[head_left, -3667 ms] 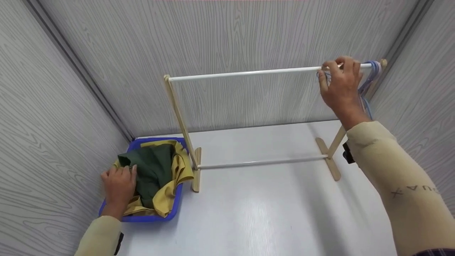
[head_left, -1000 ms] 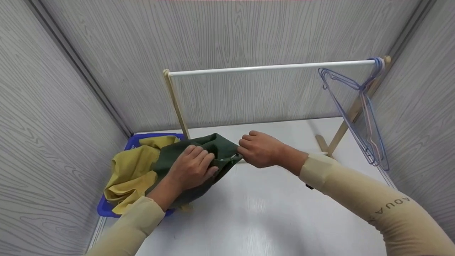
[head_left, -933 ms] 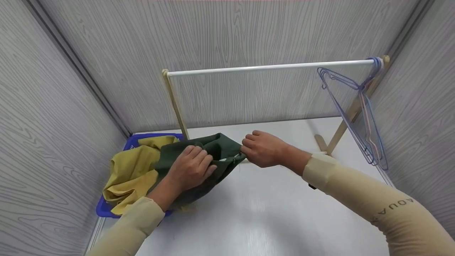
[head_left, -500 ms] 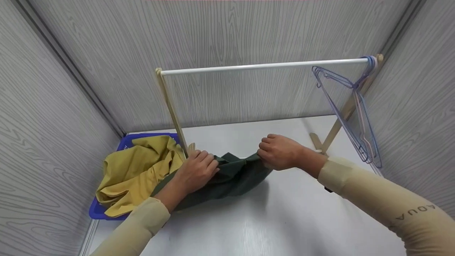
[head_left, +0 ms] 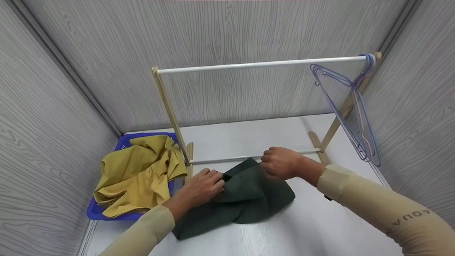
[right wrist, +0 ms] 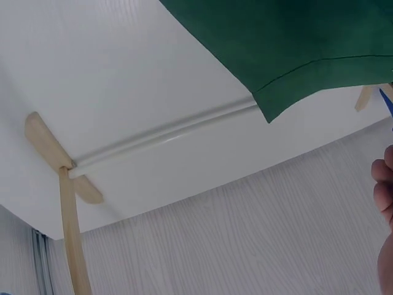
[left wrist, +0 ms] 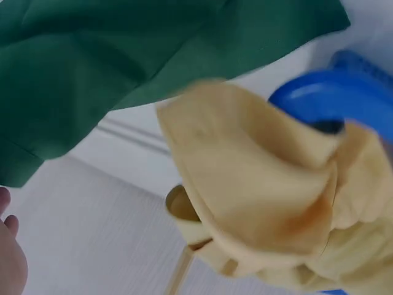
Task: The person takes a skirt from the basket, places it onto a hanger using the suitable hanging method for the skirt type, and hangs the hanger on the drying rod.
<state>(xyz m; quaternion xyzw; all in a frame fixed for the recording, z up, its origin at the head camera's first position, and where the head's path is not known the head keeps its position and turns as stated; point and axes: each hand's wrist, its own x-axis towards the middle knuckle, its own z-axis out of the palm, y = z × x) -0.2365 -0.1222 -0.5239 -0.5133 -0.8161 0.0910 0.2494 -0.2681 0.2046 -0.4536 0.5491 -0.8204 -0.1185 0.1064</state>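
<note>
A dark green garment [head_left: 245, 195] with a stitched hem spreads loosely low over the white table in the head view. My left hand [head_left: 204, 185] grips its upper left edge, beside a dark fold opening. At its upper right, my right hand [head_left: 280, 163] has curled fingers and pinches the cloth; the fingertips are hidden. In the left wrist view the green garment [left wrist: 92, 80] hangs across the top, with part of the left hand [left wrist: 11, 258] at the left edge. The right wrist view shows its hemmed corner [right wrist: 288, 92] and the curled right hand [right wrist: 384, 196].
A blue basket [head_left: 93, 209] at left holds yellow cloth [head_left: 138, 174] that drapes toward the rack. Behind the hands stands a wooden-legged rack with a white top rod [head_left: 249, 65] and low bar [head_left: 227, 159]. Several blue and pink hangers [head_left: 350, 117] hang at its right end.
The right hand has left the rack's rod, and both hands have drawn the green garment out of the basket rightward. In the last half second it has dropped lower and spread out.
</note>
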